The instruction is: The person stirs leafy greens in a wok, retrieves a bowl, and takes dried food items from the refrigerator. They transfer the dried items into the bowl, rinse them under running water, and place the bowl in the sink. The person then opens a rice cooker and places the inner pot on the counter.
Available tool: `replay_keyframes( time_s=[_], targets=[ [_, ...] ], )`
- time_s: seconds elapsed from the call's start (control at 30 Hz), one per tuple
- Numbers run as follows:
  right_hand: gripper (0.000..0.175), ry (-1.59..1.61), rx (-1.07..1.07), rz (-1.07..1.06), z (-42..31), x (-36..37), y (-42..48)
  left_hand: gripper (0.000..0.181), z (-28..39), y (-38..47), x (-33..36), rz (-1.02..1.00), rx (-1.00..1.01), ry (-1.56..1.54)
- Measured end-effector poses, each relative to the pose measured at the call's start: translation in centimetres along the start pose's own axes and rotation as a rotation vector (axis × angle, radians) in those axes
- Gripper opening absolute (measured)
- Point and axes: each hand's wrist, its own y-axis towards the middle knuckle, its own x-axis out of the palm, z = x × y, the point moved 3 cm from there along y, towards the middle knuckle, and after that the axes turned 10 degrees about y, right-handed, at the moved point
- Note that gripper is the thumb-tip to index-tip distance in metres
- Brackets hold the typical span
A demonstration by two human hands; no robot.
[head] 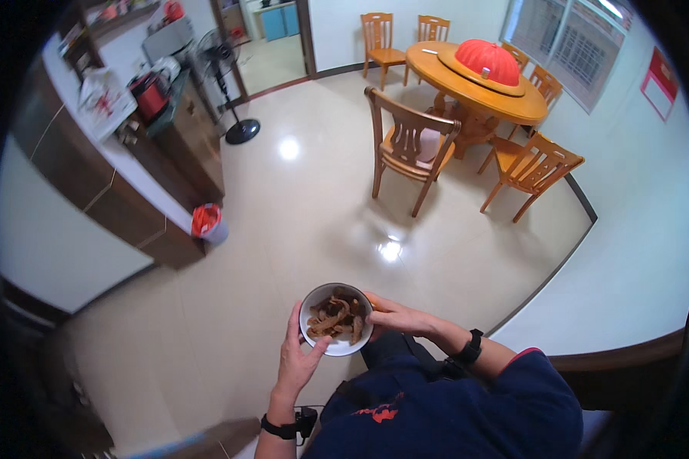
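Note:
Before my body I hold a white bowl (340, 349) with a dark rim, gripped from both sides. Brown, knobbly dried pieces (336, 318) lie heaped inside it; what they are I cannot tell. My left hand (300, 356) wraps the bowl's left side, its thumb over the near rim. On the opposite side, my right hand (399, 317) has its thumb at the rim and its fingers partly hidden beneath. A small orange-yellow thing (380, 307) shows by the right fingers, too little of it to name.
A wooden chair (410, 132) stands ahead, before a round wooden table (436, 69) with a red domed cover (488, 60). Another chair (531, 166) is at right. To the left are a lined waste bin (209, 224), a pedestal fan (242, 131) and a cabinet (192, 135). A doorway (273, 51) opens beyond.

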Motion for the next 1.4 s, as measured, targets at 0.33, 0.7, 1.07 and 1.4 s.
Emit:
replay_keyframes(
  time_s=[0.33,0.7,1.07,1.4],
  targets=[
    [0.066,0.022,-0.038,-0.026,-15.9,-12.5,24.5,0.027,0.6,30.0,-9.6,0.190,0.208,0.341],
    [0.065,-0.119,0.015,-0.069,-36.3,-23.4,55.4,0.029,-3.8,62.7,-23.4,0.296,0.241,0.274],
    [0.059,0.081,-0.081,0.264,-52.8,-40.9,71.2,0.059,-0.8,102.3,-27.3,-0.325,0.385,0.238],
    [0.060,0.116,-0.064,0.199,-72.0,-59.9,92.2,0.087,-1.4,136.3,-28.9,-0.380,0.175,0.095]
  ],
)
